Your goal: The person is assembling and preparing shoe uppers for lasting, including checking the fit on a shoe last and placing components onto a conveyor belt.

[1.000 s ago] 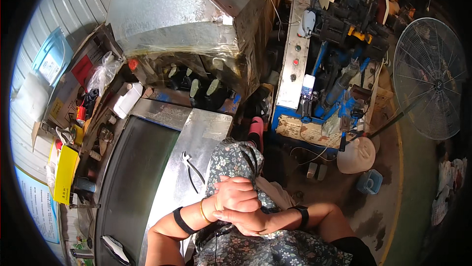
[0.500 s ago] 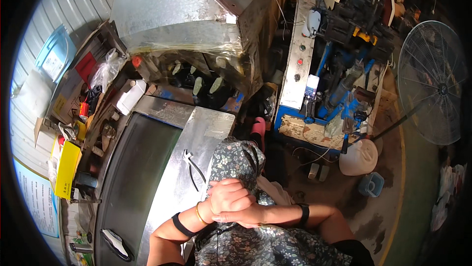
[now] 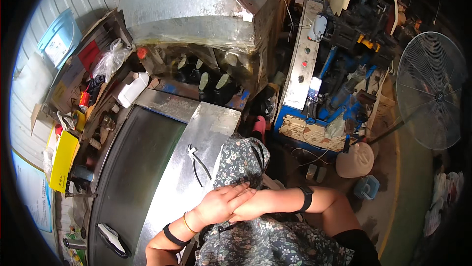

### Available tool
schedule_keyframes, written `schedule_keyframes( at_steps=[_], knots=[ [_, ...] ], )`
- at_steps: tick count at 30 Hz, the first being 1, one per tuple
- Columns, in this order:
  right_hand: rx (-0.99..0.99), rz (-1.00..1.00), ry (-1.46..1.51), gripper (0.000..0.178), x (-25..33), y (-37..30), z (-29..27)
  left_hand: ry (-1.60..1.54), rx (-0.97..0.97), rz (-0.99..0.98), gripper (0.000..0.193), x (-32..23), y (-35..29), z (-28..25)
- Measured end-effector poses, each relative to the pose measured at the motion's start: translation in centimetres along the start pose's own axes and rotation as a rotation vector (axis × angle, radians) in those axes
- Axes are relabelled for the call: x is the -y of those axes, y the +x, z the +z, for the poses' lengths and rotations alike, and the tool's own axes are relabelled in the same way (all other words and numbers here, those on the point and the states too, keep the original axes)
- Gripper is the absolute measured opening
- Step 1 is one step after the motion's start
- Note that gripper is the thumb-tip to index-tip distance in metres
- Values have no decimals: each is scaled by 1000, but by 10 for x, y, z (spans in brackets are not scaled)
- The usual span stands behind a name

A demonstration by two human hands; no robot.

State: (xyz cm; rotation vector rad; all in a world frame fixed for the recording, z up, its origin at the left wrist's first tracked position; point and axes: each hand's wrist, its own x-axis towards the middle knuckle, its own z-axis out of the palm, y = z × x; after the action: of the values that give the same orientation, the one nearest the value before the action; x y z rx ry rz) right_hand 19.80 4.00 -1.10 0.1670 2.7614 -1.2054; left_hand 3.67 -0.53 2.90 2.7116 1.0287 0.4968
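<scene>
My left hand (image 3: pixel 219 205) lies across the back of my right hand (image 3: pixel 250 206) in front of my body. The left fingers are stretched out, flat over the right hand. Most of the right fingers are hidden beneath the left hand. No object shows in either hand. Both rest over a dark floral apron (image 3: pixel 246 239). Nearest to the left hand, on a shiny metal tabletop (image 3: pixel 169 197), lie pliers (image 3: pixel 196 160) with thin black handles.
Left of the metal top runs a dark conveyor belt (image 3: pixel 140 153) bearing a black-and-white shoe (image 3: pixel 113 240). Ahead stands a metal hood (image 3: pixel 191 25) with several dark shoe forms beneath. A blue-framed machine (image 3: pixel 314 128), a white jug (image 3: pixel 355 159) and a large fan (image 3: pixel 430 91) are rightward.
My hands were clasped together; now the left fingers have straightened and lie over the right hand. The view has shifted slightly, while the pliers and shoe stay in place.
</scene>
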Motion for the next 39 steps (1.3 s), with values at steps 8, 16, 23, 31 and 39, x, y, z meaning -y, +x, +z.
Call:
schedule_keyframes(
  at_steps=[8, 16, 23, 31, 39],
  knots=[
    [-210, -378, -542, 19, -24, 30, 16, -78, -354, 100, 51, 7, 1, -16],
    [-283, -46, -280, 24, -18, 14, 15, 2, -298, 18, 43, 0, -12, -4],
    [-388, -60, -172, 25, -7, 25, -14, 235, -279, -93, 48, 22, -55, -13],
    [-531, -301, -119, 27, -44, 42, 0, 497, -167, -744, 55, 3, -158, -15],
    [-622, -136, 187, 13, -73, 60, 32, 486, -225, -1470, 93, 22, -304, 13]
  ],
)
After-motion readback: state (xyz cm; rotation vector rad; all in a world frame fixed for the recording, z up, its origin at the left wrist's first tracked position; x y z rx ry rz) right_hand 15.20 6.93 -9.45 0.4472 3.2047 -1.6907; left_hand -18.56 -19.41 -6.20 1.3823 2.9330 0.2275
